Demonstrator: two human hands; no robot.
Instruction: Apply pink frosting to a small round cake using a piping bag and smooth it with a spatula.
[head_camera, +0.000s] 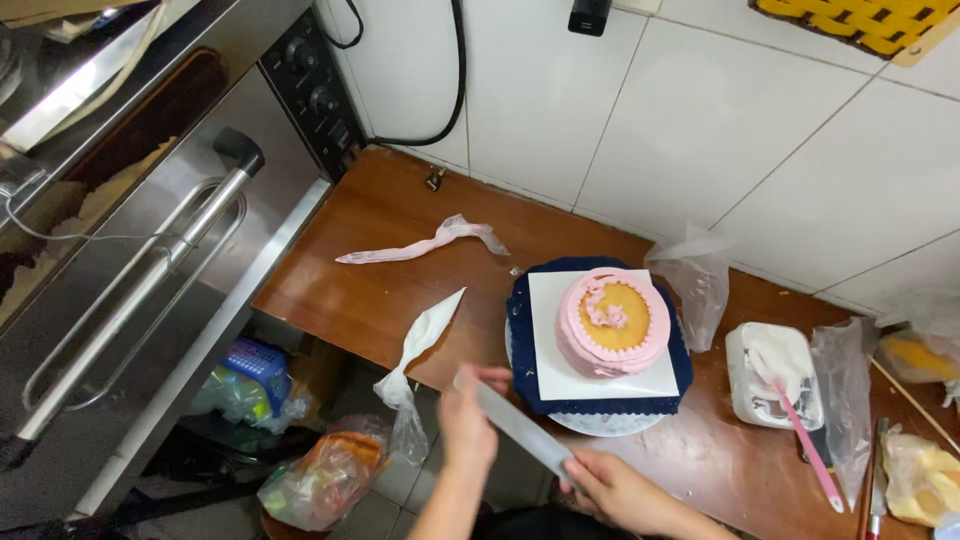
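My left hand (466, 420) and my right hand (612, 487) hold the two ends of an empty clear piping bag (522, 430) stretched between them, just below the table's front edge. Beyond it stands a small round cake (611, 322) with pink frosting on its sides and a pink swirl on its yellow top. The cake sits on a white square board (555, 375) over a dark blue cloth (520, 330) on a turntable. A white-filled piping bag (425, 335) lies left of the cake near the table edge.
A used pink piping bag (420, 247) lies farther back on the brown wooden table (360, 290). Right of the cake are plastic bags, a white tub of cream (770, 375) with a pink spatula (805, 440), and bags of yellow cream. A steel oven (150, 260) stands left.
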